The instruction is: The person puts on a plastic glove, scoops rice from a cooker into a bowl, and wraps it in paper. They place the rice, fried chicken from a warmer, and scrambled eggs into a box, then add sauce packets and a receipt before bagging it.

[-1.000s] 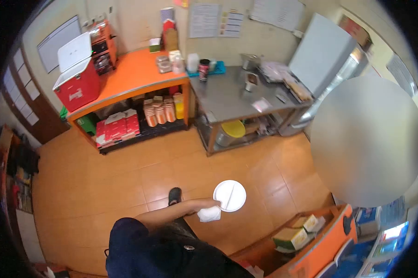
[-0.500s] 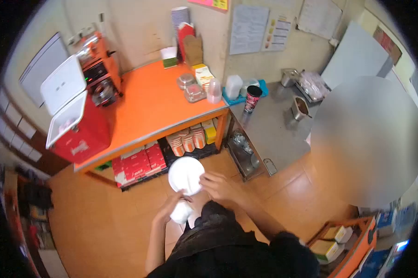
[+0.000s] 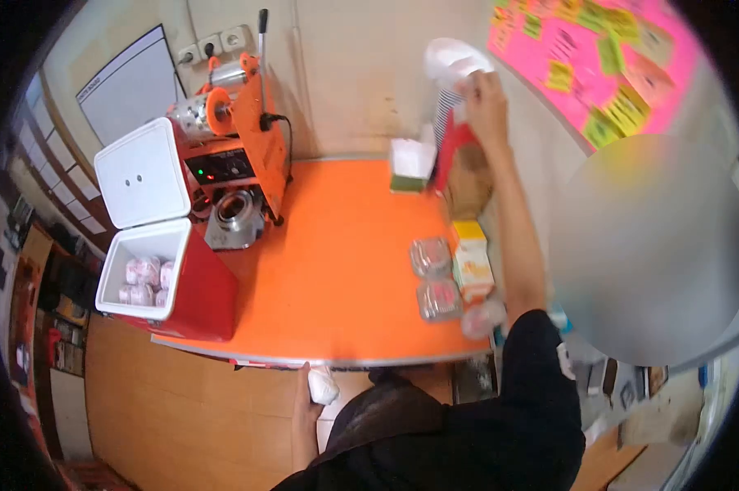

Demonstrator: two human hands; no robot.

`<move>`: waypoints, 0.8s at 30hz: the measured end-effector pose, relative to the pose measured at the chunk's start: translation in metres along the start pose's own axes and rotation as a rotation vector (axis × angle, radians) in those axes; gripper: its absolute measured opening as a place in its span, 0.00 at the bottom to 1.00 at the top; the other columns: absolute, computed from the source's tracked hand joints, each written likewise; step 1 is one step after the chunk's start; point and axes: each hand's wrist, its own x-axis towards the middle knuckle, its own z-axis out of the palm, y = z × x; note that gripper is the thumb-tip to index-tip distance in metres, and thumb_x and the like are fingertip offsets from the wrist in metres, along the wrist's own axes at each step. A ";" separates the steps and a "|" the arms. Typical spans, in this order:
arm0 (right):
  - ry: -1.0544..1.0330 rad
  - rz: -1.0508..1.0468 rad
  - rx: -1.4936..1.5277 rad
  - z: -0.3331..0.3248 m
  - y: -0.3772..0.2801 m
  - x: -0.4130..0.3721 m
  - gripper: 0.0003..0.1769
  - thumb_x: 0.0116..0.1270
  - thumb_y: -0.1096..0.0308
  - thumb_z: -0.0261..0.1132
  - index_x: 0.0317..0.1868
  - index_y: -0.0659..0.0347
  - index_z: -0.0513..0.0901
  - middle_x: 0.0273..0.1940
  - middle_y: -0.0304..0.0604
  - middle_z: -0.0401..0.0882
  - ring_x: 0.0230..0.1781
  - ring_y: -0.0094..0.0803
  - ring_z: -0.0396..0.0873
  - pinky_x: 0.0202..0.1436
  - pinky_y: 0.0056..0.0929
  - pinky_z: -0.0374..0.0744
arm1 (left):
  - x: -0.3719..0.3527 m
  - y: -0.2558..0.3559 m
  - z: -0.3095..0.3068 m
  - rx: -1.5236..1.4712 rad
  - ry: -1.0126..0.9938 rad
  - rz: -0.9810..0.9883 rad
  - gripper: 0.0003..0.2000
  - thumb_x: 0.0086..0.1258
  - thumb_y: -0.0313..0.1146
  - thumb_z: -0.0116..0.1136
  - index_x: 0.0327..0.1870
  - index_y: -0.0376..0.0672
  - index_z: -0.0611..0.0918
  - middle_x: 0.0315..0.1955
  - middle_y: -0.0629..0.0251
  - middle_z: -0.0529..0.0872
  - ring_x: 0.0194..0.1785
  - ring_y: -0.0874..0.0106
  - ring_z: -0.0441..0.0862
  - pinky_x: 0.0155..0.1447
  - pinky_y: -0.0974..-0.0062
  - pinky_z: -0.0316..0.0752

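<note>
The round white dish (image 3: 450,54), which both hands were holding low a moment ago, is now sitting high at the top of the striped cup stack (image 3: 445,105), against the wall (image 3: 345,82), so the two white things are lying well apart. The right hand (image 3: 489,105) is reaching over the orange tabletop (image 3: 337,262) and bending its fingers down at the dish's near rim; blur is hiding whether they are pinching it or only touching it. The left hand (image 3: 306,403) is staying low, just beyond the table's near edge, closing its thumb and fingers around a white bundle (image 3: 324,388). Clear lidded containers (image 3: 432,259) are standing on the tabletop between the hands
</note>
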 end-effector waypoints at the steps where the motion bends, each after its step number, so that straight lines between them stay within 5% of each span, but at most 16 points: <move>1: -0.020 -0.046 -0.076 0.025 0.033 0.036 0.14 0.69 0.64 0.61 0.49 0.64 0.78 0.47 0.58 0.77 0.51 0.58 0.76 0.53 0.51 0.75 | 0.009 0.007 0.009 -0.048 0.018 0.018 0.18 0.74 0.53 0.55 0.48 0.47 0.80 0.34 0.66 0.85 0.33 0.69 0.84 0.36 0.67 0.82; 3: 0.068 -0.179 -0.163 0.080 0.097 0.092 0.14 0.69 0.63 0.62 0.47 0.65 0.77 0.41 0.59 0.78 0.43 0.56 0.78 0.46 0.51 0.76 | 0.025 0.011 0.021 -0.081 0.153 0.080 0.17 0.73 0.52 0.56 0.49 0.47 0.80 0.34 0.67 0.84 0.33 0.69 0.84 0.36 0.66 0.82; 11: -0.301 -0.038 -0.567 0.202 0.300 0.123 0.22 0.68 0.58 0.60 0.56 0.64 0.80 0.50 0.63 0.80 0.53 0.58 0.78 0.57 0.50 0.77 | 0.054 -0.013 -0.029 -0.141 0.335 0.193 0.17 0.72 0.43 0.60 0.54 0.42 0.76 0.42 0.60 0.83 0.41 0.63 0.85 0.41 0.56 0.85; 13: -0.459 0.138 -0.633 0.191 0.283 0.123 0.26 0.70 0.55 0.57 0.62 0.63 0.78 0.59 0.59 0.78 0.60 0.55 0.76 0.63 0.47 0.75 | 0.039 -0.016 -0.022 -0.173 0.370 0.236 0.18 0.71 0.39 0.60 0.56 0.41 0.74 0.44 0.59 0.82 0.41 0.61 0.84 0.42 0.52 0.86; 15: -0.438 0.135 -0.614 0.208 0.339 0.126 0.27 0.72 0.49 0.55 0.63 0.57 0.78 0.62 0.54 0.78 0.63 0.50 0.76 0.65 0.47 0.73 | 0.027 0.001 0.001 -0.176 0.384 0.211 0.19 0.71 0.37 0.60 0.58 0.39 0.71 0.45 0.58 0.81 0.42 0.61 0.84 0.42 0.53 0.85; 16: -0.533 0.020 -0.850 0.221 0.365 0.133 0.27 0.72 0.45 0.55 0.63 0.52 0.79 0.63 0.50 0.77 0.61 0.50 0.77 0.64 0.47 0.74 | 0.025 0.006 0.009 -0.179 0.371 0.225 0.20 0.71 0.36 0.60 0.58 0.38 0.71 0.45 0.57 0.81 0.43 0.61 0.84 0.43 0.54 0.85; 18: -0.255 0.099 -0.923 0.176 0.205 0.106 0.26 0.72 0.44 0.56 0.62 0.48 0.79 0.62 0.46 0.78 0.57 0.51 0.78 0.61 0.49 0.75 | 0.023 0.015 0.026 -0.170 0.407 0.316 0.20 0.70 0.36 0.61 0.57 0.38 0.71 0.45 0.58 0.81 0.46 0.63 0.83 0.46 0.60 0.84; 20: -0.082 -0.007 -0.704 0.172 0.184 0.089 0.28 0.71 0.44 0.57 0.61 0.53 0.80 0.59 0.48 0.79 0.56 0.53 0.78 0.61 0.50 0.74 | 0.023 0.021 0.034 -0.056 0.459 0.304 0.20 0.69 0.37 0.62 0.56 0.40 0.71 0.45 0.58 0.81 0.49 0.65 0.82 0.50 0.64 0.83; 22: -0.046 -0.193 -0.485 0.172 0.146 0.041 0.24 0.71 0.54 0.60 0.60 0.62 0.79 0.54 0.55 0.82 0.55 0.53 0.78 0.60 0.47 0.74 | 0.039 0.029 0.049 0.204 0.427 0.335 0.20 0.67 0.35 0.65 0.56 0.41 0.71 0.45 0.59 0.80 0.49 0.67 0.82 0.48 0.65 0.82; 23: -0.233 -0.023 -0.189 0.153 0.077 0.014 0.20 0.71 0.60 0.60 0.58 0.62 0.80 0.52 0.57 0.82 0.57 0.54 0.77 0.61 0.46 0.73 | 0.053 0.028 0.056 0.371 0.375 0.373 0.21 0.67 0.36 0.65 0.56 0.41 0.71 0.45 0.59 0.80 0.48 0.67 0.82 0.47 0.64 0.82; 24: -0.429 0.119 -0.035 0.158 0.075 -0.018 0.20 0.71 0.61 0.60 0.58 0.64 0.79 0.52 0.59 0.81 0.57 0.54 0.77 0.61 0.44 0.73 | 0.067 0.025 0.063 0.528 0.315 0.425 0.21 0.67 0.37 0.66 0.56 0.41 0.72 0.44 0.59 0.80 0.48 0.68 0.82 0.46 0.64 0.83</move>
